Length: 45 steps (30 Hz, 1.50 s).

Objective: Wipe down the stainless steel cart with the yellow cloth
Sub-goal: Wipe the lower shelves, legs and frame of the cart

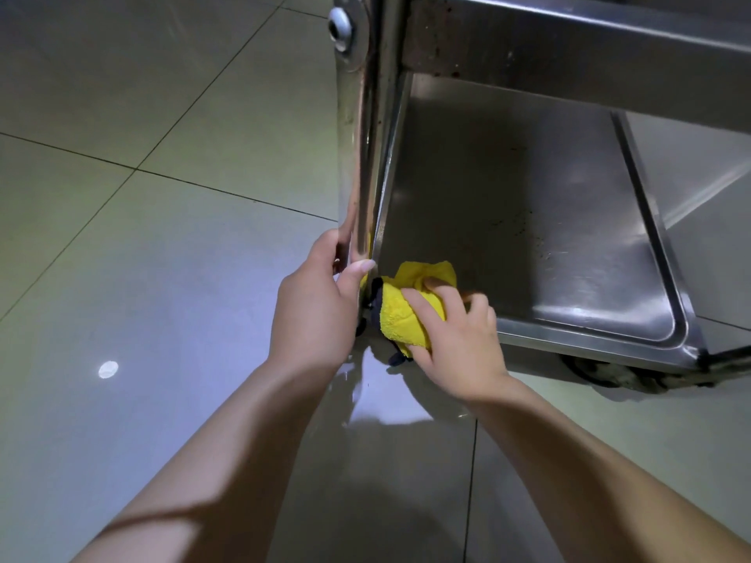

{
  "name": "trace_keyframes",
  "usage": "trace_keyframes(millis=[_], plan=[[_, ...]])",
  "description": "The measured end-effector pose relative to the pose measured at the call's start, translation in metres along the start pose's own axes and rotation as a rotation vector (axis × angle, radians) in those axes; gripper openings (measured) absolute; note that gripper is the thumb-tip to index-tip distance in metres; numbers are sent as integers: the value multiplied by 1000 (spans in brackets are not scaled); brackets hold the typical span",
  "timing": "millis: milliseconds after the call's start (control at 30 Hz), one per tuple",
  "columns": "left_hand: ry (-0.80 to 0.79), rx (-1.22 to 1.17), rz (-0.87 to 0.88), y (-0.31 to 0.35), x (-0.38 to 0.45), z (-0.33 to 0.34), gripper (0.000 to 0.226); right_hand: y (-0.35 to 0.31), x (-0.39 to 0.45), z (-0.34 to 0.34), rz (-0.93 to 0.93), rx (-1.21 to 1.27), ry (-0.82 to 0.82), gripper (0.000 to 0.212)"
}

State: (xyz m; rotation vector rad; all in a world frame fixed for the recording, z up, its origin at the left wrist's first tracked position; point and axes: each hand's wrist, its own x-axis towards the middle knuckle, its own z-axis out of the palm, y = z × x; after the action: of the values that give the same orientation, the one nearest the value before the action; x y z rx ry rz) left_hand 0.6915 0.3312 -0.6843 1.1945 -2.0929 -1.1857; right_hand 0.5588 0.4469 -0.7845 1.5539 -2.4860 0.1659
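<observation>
Dim overall, cool blue-green cast. Glossy floor tiles (162, 221) throw a broad pale sheen to the left of the hands, plus one small round glare spot (108, 369) further left. Bright reflection patch on the floor just below the right hand (459, 343). Streaky highlights on the cart (528, 221) shelf right of the hands and along its upright post above the left hand (315, 306). Dark shadow band across the left forearm near the bottom edge. Wide-angle bending at the edges: tile lines and cart rails bow. Focus acceptably sharp, mild softness.
</observation>
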Motion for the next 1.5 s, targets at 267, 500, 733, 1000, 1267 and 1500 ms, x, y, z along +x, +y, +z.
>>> trace_keyframes(millis=[267, 500, 733, 1000, 1267, 1500], plan=[[-4, 37, 12, -2, 0, 3, 14, -43, 13, 14, 136, 59, 113, 66], [10, -18, 22, -2, 0, 2, 15, -29, 11, 5, 107, -65, 47, 70], [30, -28, 6, 0, -2, 4, 21, 13, -10, -7, 165, -102, -30, 69], [57, -10, -2, 2, -5, 10, 16, 33, -21, -13, 217, -103, -28, 69], [93, 31, 8, 0, -3, 9, 15, -12, 3, -1, 163, -46, 7, 78], [114, -13, -22, 1, -3, 10, 19, -11, 1, -1, 129, -21, -8, 74]])
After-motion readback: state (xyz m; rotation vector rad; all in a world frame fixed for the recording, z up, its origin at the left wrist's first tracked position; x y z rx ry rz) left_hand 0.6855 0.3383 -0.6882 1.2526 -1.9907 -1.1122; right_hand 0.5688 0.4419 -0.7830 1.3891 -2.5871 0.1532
